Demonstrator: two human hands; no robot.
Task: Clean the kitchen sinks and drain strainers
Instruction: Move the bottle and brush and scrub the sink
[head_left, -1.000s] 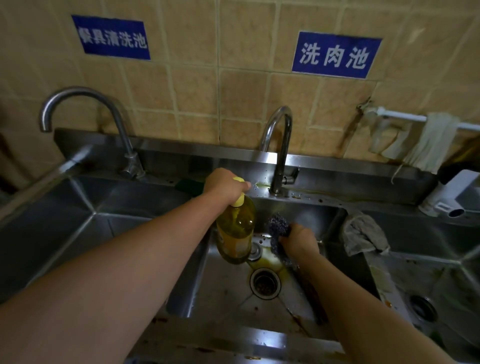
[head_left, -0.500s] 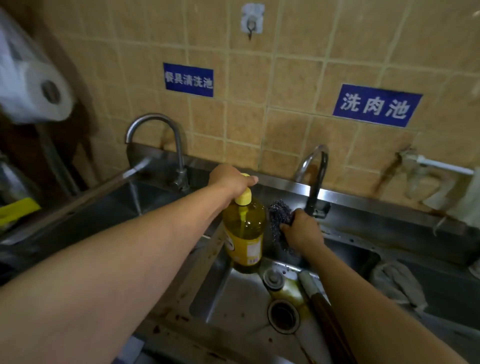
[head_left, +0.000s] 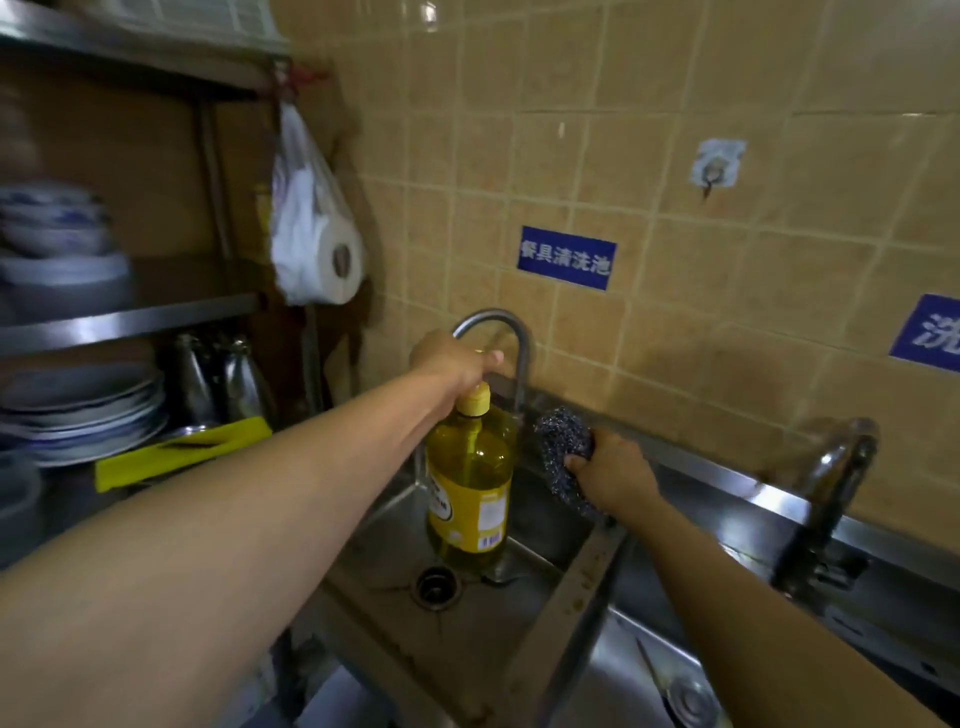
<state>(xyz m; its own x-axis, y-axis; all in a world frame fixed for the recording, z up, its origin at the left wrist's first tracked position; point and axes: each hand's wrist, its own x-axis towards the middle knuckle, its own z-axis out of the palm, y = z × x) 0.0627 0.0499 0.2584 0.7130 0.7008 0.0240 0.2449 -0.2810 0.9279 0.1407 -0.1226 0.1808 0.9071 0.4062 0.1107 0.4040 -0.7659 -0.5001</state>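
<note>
The detergent bottle (head_left: 470, 483), carried by its yellow cap in the left hand (head_left: 453, 364), is now hanging over the leftmost sink (head_left: 467, 639), having crossed from the middle basin; the right hand (head_left: 610, 475) is gripping the scouring pad (head_left: 563, 457) alongside, suggesting the scrubbing is moving here.

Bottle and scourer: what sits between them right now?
Head view: nothing solid between the bottle and the scourer; only a narrow gap, with the faucet stem and sink wall behind it.
</note>
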